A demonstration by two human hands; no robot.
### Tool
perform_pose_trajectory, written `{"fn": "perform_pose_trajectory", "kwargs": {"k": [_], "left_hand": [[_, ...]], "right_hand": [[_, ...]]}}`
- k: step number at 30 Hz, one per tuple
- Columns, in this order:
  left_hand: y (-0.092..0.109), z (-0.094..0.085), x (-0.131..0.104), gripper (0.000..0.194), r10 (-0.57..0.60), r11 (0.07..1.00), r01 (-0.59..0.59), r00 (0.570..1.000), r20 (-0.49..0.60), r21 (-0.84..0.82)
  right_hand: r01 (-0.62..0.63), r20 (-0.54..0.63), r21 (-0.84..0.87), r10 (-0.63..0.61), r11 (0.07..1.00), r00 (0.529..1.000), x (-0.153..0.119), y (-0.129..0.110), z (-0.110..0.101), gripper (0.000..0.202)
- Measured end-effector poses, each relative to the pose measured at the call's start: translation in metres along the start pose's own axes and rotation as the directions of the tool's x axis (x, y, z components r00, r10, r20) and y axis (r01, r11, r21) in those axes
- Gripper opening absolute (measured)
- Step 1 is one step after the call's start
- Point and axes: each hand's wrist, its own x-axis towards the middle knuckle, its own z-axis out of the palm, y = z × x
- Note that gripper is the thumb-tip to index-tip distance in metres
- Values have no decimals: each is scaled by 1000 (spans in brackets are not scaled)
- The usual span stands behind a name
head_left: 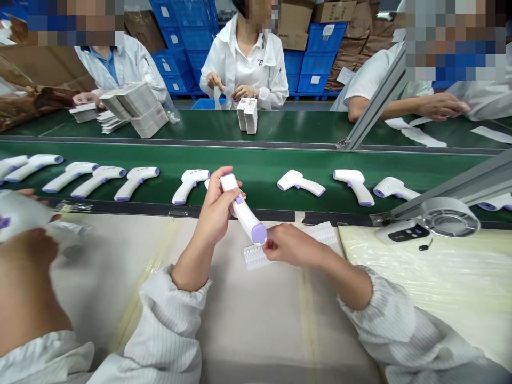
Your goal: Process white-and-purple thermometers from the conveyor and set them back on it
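My left hand [216, 210] is closed around a white and purple infrared thermometer [247, 216], its purple end tilted toward me. My right hand [294, 244] is pinched at that purple end, fingertips close to or touching its lower edge; whatever is between them is too small to make out. Partly under my right hand lies a white sheet of small labels [255, 258] on the grey work surface [248, 320]. A second piece of label sheet [325, 233] shows behind my right wrist.
Several thermometers [138, 183] lie along the green conveyor belt [248, 157] ahead. A small fan [450, 217] stands right, near a slanting metal post [380, 88]. At left, a co-worker's hand [28, 256] holds a white object. Co-workers across handle stacks of printed paper [138, 106].
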Motion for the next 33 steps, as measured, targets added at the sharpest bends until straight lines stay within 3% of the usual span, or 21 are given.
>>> {"fn": "perform_pose_trajectory", "kwargs": {"k": [2,4,6,8,13,27,30,33], "left_hand": [[-2,5,-5,66,-20,1000,20,1000,14,3],[-4,14,-13,65,-48,999,48,998,48,9],[-6,26,-23,63,-79,997,77,992,95,26],[-9,37,-34,60,-112,993,107,983,143,40],[-11,50,-50,55,-120,992,108,970,212,66],[-22,44,-47,44,-58,995,37,971,231,96],[-20,42,-47,42,-38,994,13,971,236,109],[-20,36,-46,40,-27,995,-2,960,280,103]], "right_hand": [[33,-108,369,8,929,994,-4,-1,-16,5],[164,-326,660,83,733,942,-7,-7,-28,11],[329,-493,763,171,557,853,-8,-16,-30,19],[400,-539,787,209,469,816,-7,-24,-25,20],[415,-566,776,233,476,790,-3,-29,-13,21],[370,-580,707,195,603,791,-8,-32,-22,21],[388,-578,726,198,568,792,-6,-31,-21,21],[382,-512,814,232,437,827,-2,-27,-21,28]]}}
